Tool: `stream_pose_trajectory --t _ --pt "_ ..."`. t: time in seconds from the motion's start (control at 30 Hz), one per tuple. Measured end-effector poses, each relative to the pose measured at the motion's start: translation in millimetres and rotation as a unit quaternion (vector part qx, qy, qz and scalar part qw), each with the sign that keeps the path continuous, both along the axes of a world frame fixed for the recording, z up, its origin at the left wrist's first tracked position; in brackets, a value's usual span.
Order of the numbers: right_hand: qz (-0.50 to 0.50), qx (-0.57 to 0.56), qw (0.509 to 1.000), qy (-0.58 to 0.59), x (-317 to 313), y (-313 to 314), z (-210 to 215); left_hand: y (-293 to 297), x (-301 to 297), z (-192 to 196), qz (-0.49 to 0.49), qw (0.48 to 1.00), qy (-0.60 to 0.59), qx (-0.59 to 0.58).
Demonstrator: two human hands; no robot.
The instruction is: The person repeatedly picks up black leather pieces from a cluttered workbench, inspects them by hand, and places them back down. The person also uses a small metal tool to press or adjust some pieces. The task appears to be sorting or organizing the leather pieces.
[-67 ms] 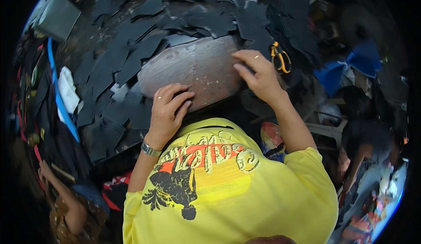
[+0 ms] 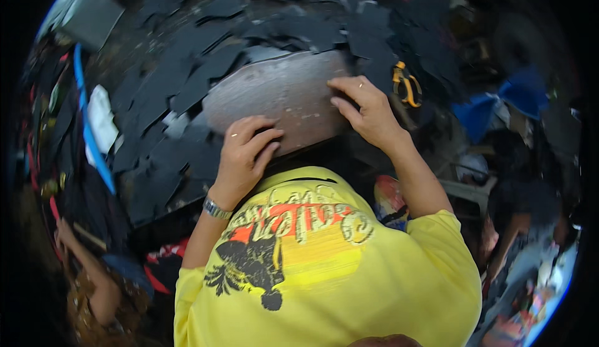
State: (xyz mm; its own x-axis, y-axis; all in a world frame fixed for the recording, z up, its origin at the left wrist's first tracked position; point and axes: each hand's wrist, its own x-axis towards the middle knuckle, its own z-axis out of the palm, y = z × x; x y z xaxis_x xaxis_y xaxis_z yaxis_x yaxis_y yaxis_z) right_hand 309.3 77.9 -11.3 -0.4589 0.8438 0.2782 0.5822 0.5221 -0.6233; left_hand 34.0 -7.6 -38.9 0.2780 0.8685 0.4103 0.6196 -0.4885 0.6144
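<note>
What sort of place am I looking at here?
Probably a small manual workshop: flat black cut pieces lie spread around a worn brown board, with yellow-handled pliers off to the right.

The left hand (image 2: 244, 150) hides part of the near-left edge of the brown board (image 2: 293, 94); the right hand (image 2: 368, 113) covers part of its right end. On the right hand, only 2 digits show clearly; the others are tucked out of sight. Blur leaves contact between its fingertips and the board uncertain. The black sheets (image 2: 165, 91) overlap, hiding parts of each other. The lower edge cuts off the wearer's yellow shirt (image 2: 337, 291). At lower left, a co-worker's hand (image 2: 63, 238) is too blurred to read.
</note>
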Motion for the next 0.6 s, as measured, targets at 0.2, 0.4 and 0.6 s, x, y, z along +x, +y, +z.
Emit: stream_pose_trajectory --t 0.2,0.4,0.6 --pt "0.038 -0.013 0.997 -0.063 -17 19 2 -4 -85 39 0.079 0.997 0.004 0.005" --pt "0.065 0.037 0.99 -0.121 -38 26 -6 54 -252 51 0.276 0.936 0.215 -0.036" --pt "0.022 0.049 0.998 -0.045 -61 31 -29 123 -336 -5 0.254 0.913 0.301 -0.109"
